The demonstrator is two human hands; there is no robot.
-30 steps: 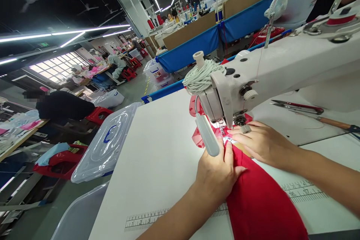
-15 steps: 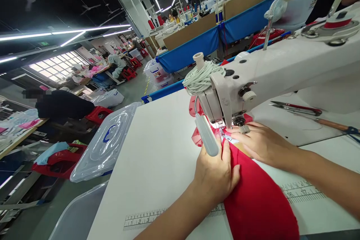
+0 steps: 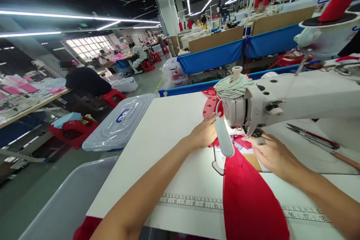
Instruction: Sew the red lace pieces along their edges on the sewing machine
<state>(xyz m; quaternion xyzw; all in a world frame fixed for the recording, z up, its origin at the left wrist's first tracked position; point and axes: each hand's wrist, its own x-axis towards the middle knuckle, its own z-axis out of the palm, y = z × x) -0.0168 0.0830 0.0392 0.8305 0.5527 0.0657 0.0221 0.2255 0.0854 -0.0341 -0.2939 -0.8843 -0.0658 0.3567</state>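
Note:
A long piece of red fabric [image 3: 250, 195] runs from under the needle area of a white sewing machine [image 3: 303, 99] down over the table's front edge. Sheer patterned red fabric [image 3: 210, 107] is bunched behind and left of the needle. My left hand [image 3: 204, 133] is closed at this sheer fabric, left of the needle, its fingertips partly hidden behind the grey lamp [image 3: 225, 138]. To the right of the needle, my right hand [image 3: 270, 152] pinches the red fabric's edge between thumb and fingers. The machine head covers part of those fingers.
Thread snips [image 3: 315, 137] and a wooden-handled tool [image 3: 347, 160] lie right of my right hand. A printed ruler [image 3: 194, 203] crosses the white table [image 3: 157, 150]. Lidded plastic bins [image 3: 119, 123] stand to the left. A person [image 3: 87, 80] sits beyond near red stools [image 3: 74, 129].
My left hand has left the long red piece and moved back and left to the sheer fabric. My right hand stays beside the needle. The camera view has turned left.

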